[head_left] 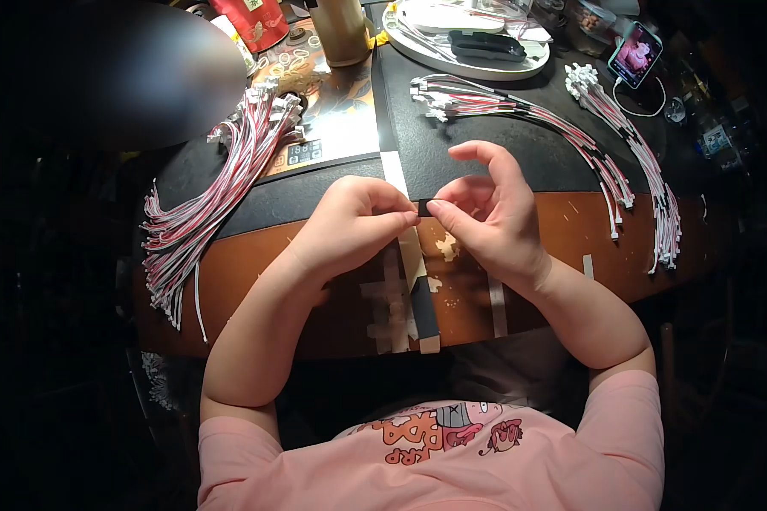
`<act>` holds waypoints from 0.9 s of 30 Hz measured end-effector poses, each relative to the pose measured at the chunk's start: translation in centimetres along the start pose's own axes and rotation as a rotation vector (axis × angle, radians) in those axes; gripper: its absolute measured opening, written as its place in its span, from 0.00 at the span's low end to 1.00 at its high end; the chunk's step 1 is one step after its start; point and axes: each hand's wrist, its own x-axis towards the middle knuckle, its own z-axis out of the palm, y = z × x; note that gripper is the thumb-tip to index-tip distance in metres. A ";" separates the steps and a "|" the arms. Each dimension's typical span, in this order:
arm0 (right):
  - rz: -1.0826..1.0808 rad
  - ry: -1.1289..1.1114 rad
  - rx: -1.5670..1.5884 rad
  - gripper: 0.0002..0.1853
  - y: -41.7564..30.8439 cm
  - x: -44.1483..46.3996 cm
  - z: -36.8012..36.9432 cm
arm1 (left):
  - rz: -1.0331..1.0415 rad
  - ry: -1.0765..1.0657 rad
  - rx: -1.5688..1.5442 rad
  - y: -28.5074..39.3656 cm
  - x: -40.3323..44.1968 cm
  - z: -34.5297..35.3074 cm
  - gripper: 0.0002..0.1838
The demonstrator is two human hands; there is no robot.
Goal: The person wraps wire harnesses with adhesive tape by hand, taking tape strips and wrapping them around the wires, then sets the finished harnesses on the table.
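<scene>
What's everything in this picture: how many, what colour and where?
Cable bundles: three, mostly white and red, left, back right, far right
Table: one, black and brown, centre
Tray: one, white, back centre
Pouch: one, red, back left
Canister: one, brownish, back centre
Rings: several, pale, back left
Phone: one, pinkish screen, back right
Clutter: uncounted, dark, right edge
Shirt: one, pink, bottom
Left hand: one, bare, centre, fingers pinched, anything held too small to tell
Right hand: one, bare, just right of centre

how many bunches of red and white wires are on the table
3: a left bunch of red-and-white wires, a middle bunch right of centre, a right bunch farthest right. Others may be hidden.
</scene>
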 end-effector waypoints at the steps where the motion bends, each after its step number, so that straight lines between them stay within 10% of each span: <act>1: -0.003 -0.010 -0.027 0.23 0.0 0.1 -0.1 | 0.000 0.000 0.005 0.0 0.0 0.0 0.08; 15: -0.008 -0.039 -0.101 0.27 0.4 0.1 -0.3 | 0.002 -0.012 0.022 -0.1 0.0 0.1 0.08; 19: -0.376 0.015 -0.604 0.18 0.0 0.3 -0.4 | 0.063 0.004 0.018 -0.6 0.2 -0.1 0.08; 27: -0.429 -0.235 -0.743 0.04 0.4 1.5 -2.6 | 0.059 0.132 0.005 0.7 -0.4 1.1 0.06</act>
